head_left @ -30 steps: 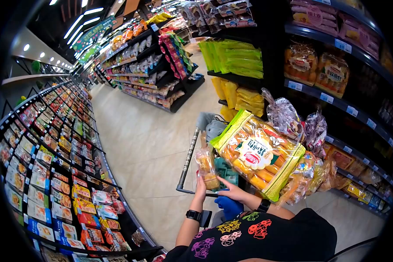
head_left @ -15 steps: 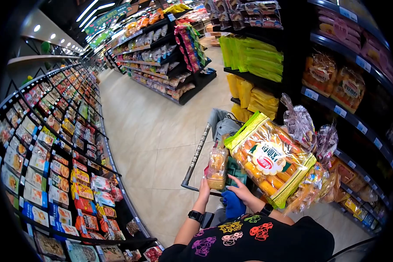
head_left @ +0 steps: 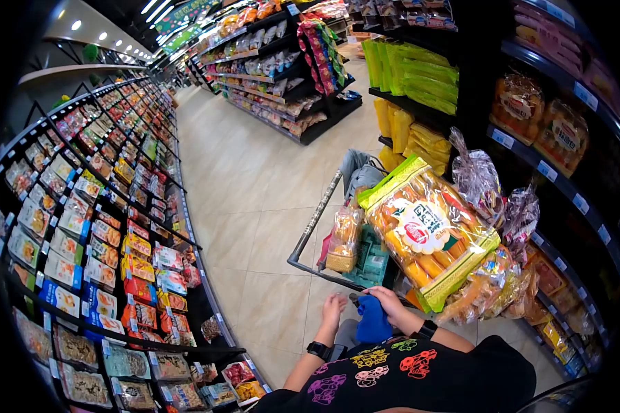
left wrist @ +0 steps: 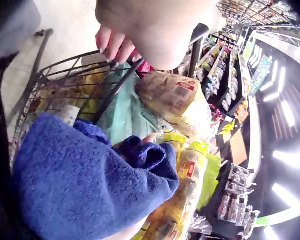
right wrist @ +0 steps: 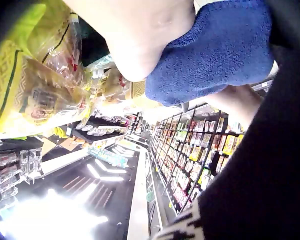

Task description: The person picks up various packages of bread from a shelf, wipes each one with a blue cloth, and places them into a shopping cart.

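Observation:
My right hand [head_left: 387, 305] grips a blue terry cloth [head_left: 373, 322], which bunches up below its fingers close to my body. In the left wrist view the cloth [left wrist: 90, 180] covers much of the foreground, with a fingertip showing at its folds. My left hand [head_left: 333, 310] is just behind the shopping cart's frame [head_left: 310, 270], fingers loosely bent and holding nothing. Inside the cart stands a clear-wrapped loaf [head_left: 344, 241] beside a teal-green package [head_left: 370, 256]. A large yellow-green pack of bread rolls [head_left: 427, 230] lies tilted on top at the right.
More wrapped bread [head_left: 489, 286] is heaped at the cart's right side. Dark bread shelves [head_left: 551, 168] rise close on the right. A long chilled display [head_left: 103, 241] runs along the left. Tiled floor [head_left: 241, 199] stretches ahead towards a snack shelf [head_left: 275, 82].
Both hands have drawn back from the wrapped loaf towards my body, and the loaf now stands in the cart untouched. The blue cloth stays with my right hand.

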Motion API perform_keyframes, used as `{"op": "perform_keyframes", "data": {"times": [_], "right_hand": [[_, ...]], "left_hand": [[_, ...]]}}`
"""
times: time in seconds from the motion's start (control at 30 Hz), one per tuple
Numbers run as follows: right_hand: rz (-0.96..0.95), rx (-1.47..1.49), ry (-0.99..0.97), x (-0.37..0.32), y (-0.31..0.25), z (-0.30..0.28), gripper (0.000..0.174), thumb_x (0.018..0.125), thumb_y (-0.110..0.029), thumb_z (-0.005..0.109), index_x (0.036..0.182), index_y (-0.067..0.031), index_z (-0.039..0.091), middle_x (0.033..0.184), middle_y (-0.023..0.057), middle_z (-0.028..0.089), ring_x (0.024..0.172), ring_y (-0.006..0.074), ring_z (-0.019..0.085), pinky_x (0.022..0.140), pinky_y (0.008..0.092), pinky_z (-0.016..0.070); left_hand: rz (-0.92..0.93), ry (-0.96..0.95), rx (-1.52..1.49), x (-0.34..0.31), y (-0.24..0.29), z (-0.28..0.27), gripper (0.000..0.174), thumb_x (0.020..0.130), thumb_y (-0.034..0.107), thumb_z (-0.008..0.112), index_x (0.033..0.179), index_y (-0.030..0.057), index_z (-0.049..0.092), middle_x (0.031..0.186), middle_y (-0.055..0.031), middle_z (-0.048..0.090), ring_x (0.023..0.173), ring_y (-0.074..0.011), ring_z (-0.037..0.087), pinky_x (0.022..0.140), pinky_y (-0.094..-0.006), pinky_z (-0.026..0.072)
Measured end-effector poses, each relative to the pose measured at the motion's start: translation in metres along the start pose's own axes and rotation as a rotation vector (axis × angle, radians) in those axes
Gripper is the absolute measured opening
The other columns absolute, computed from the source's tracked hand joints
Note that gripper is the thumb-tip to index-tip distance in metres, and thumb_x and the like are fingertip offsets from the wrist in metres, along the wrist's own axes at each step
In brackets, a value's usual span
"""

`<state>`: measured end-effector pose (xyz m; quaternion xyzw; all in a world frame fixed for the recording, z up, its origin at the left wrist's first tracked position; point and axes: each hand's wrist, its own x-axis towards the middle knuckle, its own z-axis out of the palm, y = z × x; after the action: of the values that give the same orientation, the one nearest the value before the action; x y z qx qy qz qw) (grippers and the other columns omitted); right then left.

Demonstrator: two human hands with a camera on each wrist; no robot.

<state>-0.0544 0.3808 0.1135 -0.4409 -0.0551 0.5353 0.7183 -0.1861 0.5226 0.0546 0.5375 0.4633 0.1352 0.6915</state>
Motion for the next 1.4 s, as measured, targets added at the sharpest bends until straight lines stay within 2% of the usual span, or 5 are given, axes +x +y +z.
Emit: {"op": "perform_keyframes", "data": {"times": [0.17, 0.27, 0.97, 1.27, 1.4], "right_hand": [[0.082, -0.055, 0.015, -0.014, 0.018, -0.018, 0.022, 0.09, -0.017, 0.046, 0.1, -0.0028, 0.059, 0.095, 0.0102, 0.062, 0.084, 0.0171, 0.06, 0.074, 0.0303, 0.0501], [0.119, -0.147, -0.074, -0.031, 0.029, -0.022, 0.022, 0.09, -0.018, 0.046, 0.1, -0.0027, 0.059, 0.096, 0.0099, 0.062, 0.087, 0.0175, 0.06, 0.077, 0.0306, 0.0494], [0.507, -0.22, -0.045, -0.325, 0.13, -0.093, 0.041, 0.086, -0.028, 0.055, 0.121, -0.0107, 0.042, 0.114, 0.0088, 0.05, 0.103, 0.0197, 0.051, 0.088, 0.0361, 0.0439], [0.144, -0.336, -0.073, -0.408, 0.035, -0.2, 0.067, 0.084, -0.026, 0.057, 0.138, -0.0139, 0.019, 0.135, 0.0101, 0.031, 0.123, 0.0219, 0.033, 0.1, 0.0314, 0.0304], [0.131, -0.287, 0.065, -0.482, -0.041, -0.293, 0.077, 0.083, -0.038, 0.058, 0.14, -0.0154, 0.011, 0.136, 0.0104, 0.03, 0.125, 0.0263, 0.032, 0.095, 0.0506, 0.0344]], "left_hand": [[-0.235, -0.311, 0.261, -0.035, -0.023, 0.019, 0.029, 0.09, 0.025, 0.044, 0.111, 0.0077, 0.053, 0.1, -0.0083, 0.062, 0.091, -0.0155, 0.058, 0.076, -0.0294, 0.0458], [0.165, -0.414, 0.385, -0.067, -0.046, 0.024, 0.033, 0.087, 0.021, 0.048, 0.115, 0.005, 0.052, 0.102, -0.0093, 0.062, 0.092, -0.018, 0.058, 0.078, -0.0294, 0.046], [0.014, -0.158, 0.38, -0.381, -0.172, 0.076, 0.048, 0.081, 0.038, 0.06, 0.108, -0.0011, 0.057, 0.096, -0.0167, 0.064, 0.084, -0.021, 0.062, 0.074, -0.0324, 0.049], [-0.021, -0.347, 0.132, -0.396, -0.132, 0.23, 0.031, 0.086, 0.023, 0.057, 0.106, -0.0005, 0.058, 0.092, -0.0082, 0.064, 0.077, -0.0134, 0.06, 0.067, -0.0259, 0.0492], [-0.01, -0.601, 0.268, -0.402, -0.114, 0.366, 0.031, 0.087, 0.023, 0.057, 0.106, -0.0004, 0.059, 0.088, -0.0073, 0.064, 0.075, -0.0132, 0.061, 0.067, -0.0261, 0.0498]]}}
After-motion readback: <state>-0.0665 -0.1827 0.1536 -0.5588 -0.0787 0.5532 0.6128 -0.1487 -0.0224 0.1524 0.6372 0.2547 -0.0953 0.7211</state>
